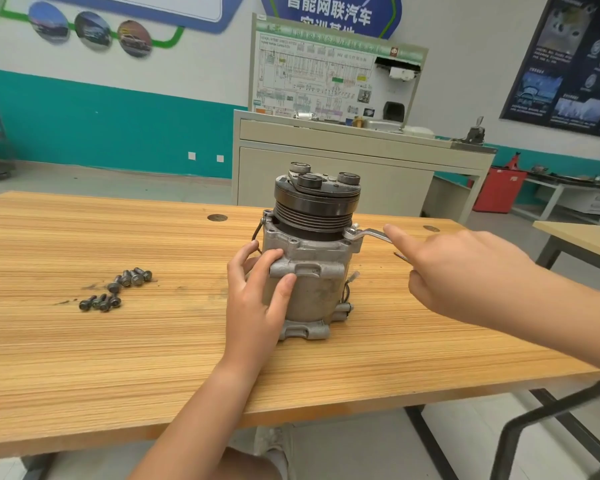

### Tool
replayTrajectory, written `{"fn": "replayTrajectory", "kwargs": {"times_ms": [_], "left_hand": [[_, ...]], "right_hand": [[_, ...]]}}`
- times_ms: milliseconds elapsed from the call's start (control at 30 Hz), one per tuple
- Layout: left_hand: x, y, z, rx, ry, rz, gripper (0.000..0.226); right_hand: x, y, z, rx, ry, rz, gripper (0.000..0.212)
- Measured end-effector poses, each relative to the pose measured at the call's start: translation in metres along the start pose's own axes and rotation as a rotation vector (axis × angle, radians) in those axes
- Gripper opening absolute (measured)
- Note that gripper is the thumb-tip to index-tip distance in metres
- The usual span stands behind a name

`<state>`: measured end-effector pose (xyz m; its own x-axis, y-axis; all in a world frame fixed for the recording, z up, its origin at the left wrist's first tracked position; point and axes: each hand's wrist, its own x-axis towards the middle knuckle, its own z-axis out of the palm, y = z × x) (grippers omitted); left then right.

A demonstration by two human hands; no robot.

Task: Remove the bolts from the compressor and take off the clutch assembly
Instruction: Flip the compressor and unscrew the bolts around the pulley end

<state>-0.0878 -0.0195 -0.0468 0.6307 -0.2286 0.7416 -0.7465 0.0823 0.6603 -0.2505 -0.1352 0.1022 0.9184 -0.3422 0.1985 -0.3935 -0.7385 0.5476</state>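
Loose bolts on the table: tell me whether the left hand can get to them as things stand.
Probably yes. The bolts lie on bare table left of the left hand, nothing between; it must first let go of the compressor.

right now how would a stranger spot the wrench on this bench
Find the wooden table, then the grey compressor standing upright on it. The wrench is the flat silver bar jutting from its upper right flange, under the right hand; the loose dark bolts lie left.
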Motion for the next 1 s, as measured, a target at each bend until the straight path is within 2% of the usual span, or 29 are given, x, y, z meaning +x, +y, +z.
{"fn": "replayTrajectory", "kwargs": {"times_ms": [100,200,433,600,700,900,1000], "left_hand": [[0.000,0.000,0.000,-0.006,0.001,-0.001,0.025],[0.000,0.000,0.000,-0.011,0.005,0.002,0.023],[0.001,0.000,0.001,-0.010,0.003,-0.003,0.025],[0.000,-0.001,-0.001,-0.018,-0.007,-0.003,0.024],[0.001,0.000,-0.001,-0.028,-0.003,-0.006,0.025],[0.001,0.000,-0.001,-0.022,-0.011,-0.003,0.027],[0.001,-0.001,-0.001,-0.021,-0.003,-0.007,0.024]], "right_hand": [[-0.002,-0.004,-0.010,-0.033,-0.016,0.008,0.065],[-0.004,-0.022,-0.013,-0.114,-0.076,0.036,0.079],[-0.001,-0.026,-0.013,-0.209,-0.079,-0.026,0.076],[0.013,0.009,0.007,-0.192,0.088,-0.058,0.066],[0.034,0.029,0.028,-0.156,0.163,-0.012,0.058],[0.081,0.020,0.068,0.176,0.631,-0.063,0.024],[0.103,0.006,0.069,0.244,0.577,-0.079,0.018]]}}
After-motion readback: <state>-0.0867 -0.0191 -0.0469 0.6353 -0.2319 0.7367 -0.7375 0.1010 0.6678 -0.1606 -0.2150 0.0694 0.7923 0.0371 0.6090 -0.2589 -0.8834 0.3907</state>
